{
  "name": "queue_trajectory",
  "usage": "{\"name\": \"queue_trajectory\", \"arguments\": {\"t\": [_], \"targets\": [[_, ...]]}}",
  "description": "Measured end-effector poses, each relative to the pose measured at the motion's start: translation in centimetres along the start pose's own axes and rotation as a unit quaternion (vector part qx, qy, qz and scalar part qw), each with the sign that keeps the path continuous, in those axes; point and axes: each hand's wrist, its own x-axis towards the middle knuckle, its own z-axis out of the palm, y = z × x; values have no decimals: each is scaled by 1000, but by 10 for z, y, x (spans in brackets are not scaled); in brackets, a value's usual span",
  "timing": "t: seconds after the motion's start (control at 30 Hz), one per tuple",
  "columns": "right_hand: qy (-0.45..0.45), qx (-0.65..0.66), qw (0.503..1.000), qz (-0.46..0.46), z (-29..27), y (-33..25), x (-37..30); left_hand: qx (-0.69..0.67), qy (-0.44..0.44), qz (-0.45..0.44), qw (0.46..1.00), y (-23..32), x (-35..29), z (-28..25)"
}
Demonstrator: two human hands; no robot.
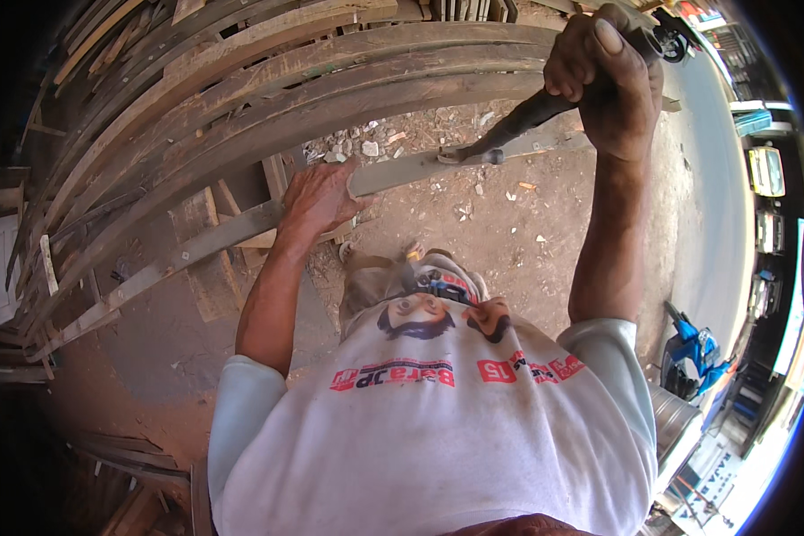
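A long wooden beam (398,172) runs across in front of me, from the lower left to the upper right. My left hand (323,198) grips it, with the fingers over its far edge and the thumb on the near side. Raised at the upper right, my right hand (609,80) is closed round the dark handle of a claw hammer (520,123). The hammer's head points down and left and appears over the beam, right of my left hand. Whether the head touches the wood, I cannot tell.
Several long timbers (330,98) lie side by side beyond the beam. Stone chips and debris litter the dirt ground (500,228). Short boards (201,259) stand beneath the beam at left. A road (701,179) runs along the right, with a blue motorbike (692,353) beside it.
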Motion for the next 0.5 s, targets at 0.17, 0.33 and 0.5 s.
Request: {"name": "queue_trajectory", "arguments": {"t": [0.17, 0.33, 0.5], "targets": [[94, -49, 994, 20, 61, -5, -8, -32, 4, 15, 999, -3, 5, -2], [104, -95, 990, 30, 68, -18, -14, -16, 35, 27, 999, -17, -2, 3], [106, 31, 993, 30, 8, -5, -17, -13, 38, 58, 997, -10, 2, 6]]}}
